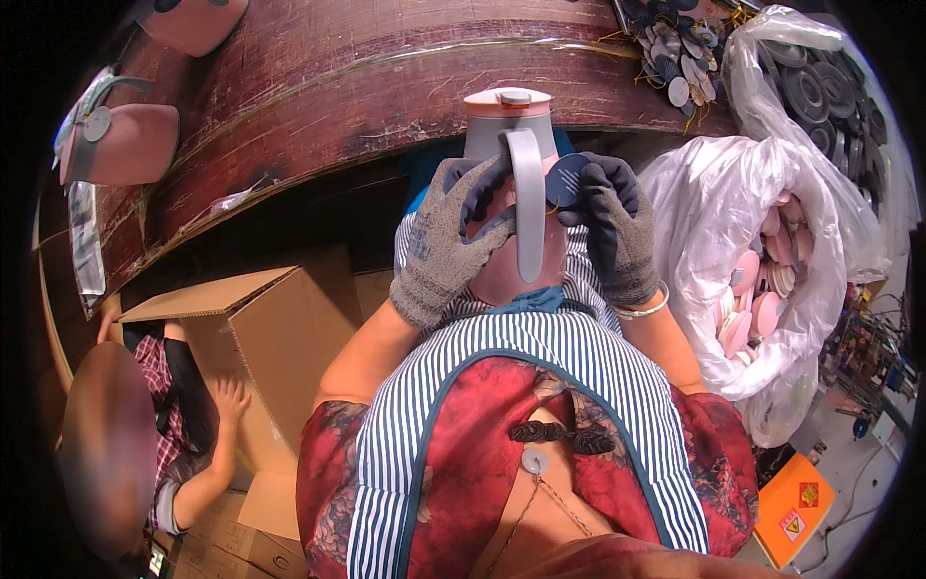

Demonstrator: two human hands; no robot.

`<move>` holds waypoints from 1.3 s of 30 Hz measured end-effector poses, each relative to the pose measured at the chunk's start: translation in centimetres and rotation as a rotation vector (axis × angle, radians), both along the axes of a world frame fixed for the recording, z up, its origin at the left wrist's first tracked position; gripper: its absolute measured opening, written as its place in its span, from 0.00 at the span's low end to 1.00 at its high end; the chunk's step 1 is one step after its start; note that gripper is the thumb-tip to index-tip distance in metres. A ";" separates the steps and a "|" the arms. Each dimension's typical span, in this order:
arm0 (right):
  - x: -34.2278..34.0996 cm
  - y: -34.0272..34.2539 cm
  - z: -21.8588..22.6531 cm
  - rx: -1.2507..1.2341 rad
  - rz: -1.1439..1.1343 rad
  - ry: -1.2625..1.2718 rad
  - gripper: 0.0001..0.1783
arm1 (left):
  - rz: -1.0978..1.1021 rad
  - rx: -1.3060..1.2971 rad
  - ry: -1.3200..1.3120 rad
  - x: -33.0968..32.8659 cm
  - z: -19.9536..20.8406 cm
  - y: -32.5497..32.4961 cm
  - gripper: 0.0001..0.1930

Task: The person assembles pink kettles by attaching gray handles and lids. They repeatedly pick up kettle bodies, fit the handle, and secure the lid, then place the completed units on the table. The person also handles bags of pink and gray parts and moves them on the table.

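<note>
At the centre of the frame, a pink kettle point(511, 164) with a grey handle point(528, 203) lies in the person's lap, lid end pointing toward the upper edge. The left hand point(446, 241), gloved in grey, curls around the kettle's body, fingers pressed to its side. The right hand point(610, 227), also gloved, pinches a small dark disc point(567, 179) against the kettle just beside the handle.

The kettle has only the lap and one hand under it; I judge it could roll or slip if the left grip eases. The disc could also drop from the thick glove fingertips and be lost among the boxes below.

Counted: one kettle in hand, two more pink kettle bodies point(125, 145) at the upper left on the wooden table point(338, 87), the farther one cut by the frame edge. Two clear bags point(714, 193) stand at the right, one with pink discs, one with dark rings, too many to count. A cardboard box point(260, 338) sits lower left, where another person point(183, 425) reaches.
</note>
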State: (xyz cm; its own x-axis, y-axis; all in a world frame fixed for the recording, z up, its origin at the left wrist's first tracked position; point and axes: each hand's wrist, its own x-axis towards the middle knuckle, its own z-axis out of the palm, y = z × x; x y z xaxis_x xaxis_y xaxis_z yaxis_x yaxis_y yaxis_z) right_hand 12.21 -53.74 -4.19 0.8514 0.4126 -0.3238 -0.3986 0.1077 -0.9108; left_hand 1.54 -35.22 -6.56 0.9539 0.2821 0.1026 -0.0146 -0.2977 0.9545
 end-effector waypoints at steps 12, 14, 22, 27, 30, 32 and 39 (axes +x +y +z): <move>-0.1 -1.2 -2.5 0.227 0.131 -0.051 0.18 | 0.213 -0.074 0.019 0.4 -1.1 -1.5 0.18; -0.1 -1.2 -2.5 0.151 0.102 -0.072 0.18 | 0.226 -0.231 0.033 0.1 -0.8 -1.2 0.15; 0.5 -0.8 -1.8 0.130 0.108 -0.088 0.17 | 0.275 -0.738 0.119 -0.1 1.7 -0.2 0.10; 0.2 0.6 -0.2 0.027 -0.014 -0.089 0.17 | 0.334 -0.544 -0.040 0.3 2.7 0.5 0.12; 0.9 1.6 1.4 -0.020 0.046 -0.528 0.14 | 0.296 -0.436 -0.071 0.5 3.0 0.8 0.12; 2.2 2.3 2.4 -0.193 0.143 -0.980 0.17 | 0.293 -0.470 -0.053 0.7 3.1 1.0 0.12; 4.0 4.3 4.3 -0.451 0.398 -1.443 0.22 | 0.338 -0.311 -0.131 1.2 4.4 1.6 0.14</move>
State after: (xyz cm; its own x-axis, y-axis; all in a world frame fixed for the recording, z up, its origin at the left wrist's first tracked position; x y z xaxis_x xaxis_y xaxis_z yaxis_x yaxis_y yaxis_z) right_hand 16.23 -49.43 0.11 0.4032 0.7760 0.4850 0.8722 -0.1654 -0.4603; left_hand 2.72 -33.61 -2.19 0.7879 0.6109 0.0774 -0.0922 -0.0072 0.9957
